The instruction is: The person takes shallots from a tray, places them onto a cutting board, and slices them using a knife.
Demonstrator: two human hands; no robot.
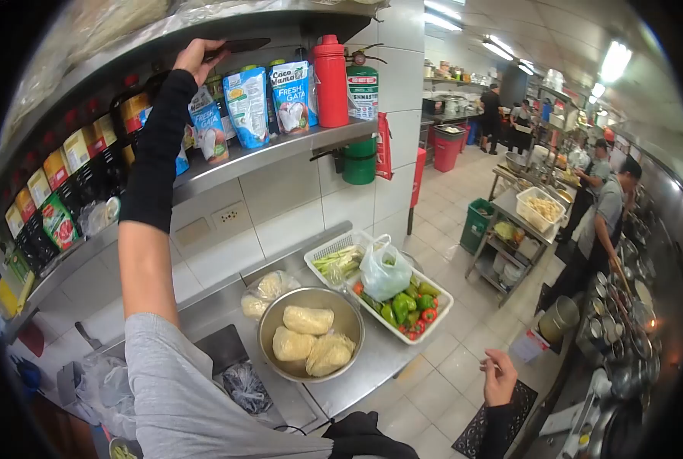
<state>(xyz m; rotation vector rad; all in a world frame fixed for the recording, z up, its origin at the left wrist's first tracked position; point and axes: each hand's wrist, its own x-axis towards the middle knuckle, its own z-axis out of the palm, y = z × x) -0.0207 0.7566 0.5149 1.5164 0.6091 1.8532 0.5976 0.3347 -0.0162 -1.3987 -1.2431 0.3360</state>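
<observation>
My left hand is raised to the upper shelf, fingers closed on a dark, flat, blade-like object whose exact kind I cannot make out. Below that hand, blue and white Coco Mama pouches stand in a row on the metal shelf, beside a red bottle. My right hand hangs over the floor at the right, loosely curled with fingers apart and nothing in it. A steel bowl with three wrapped pale yellow bundles sits on the counter below.
White baskets hold peppers, tomatoes and cut green stalks, with a plastic bag on top. A green fire extinguisher hangs at the shelf's end. A sink is at lower left. A co-worker stands by the stoves at right.
</observation>
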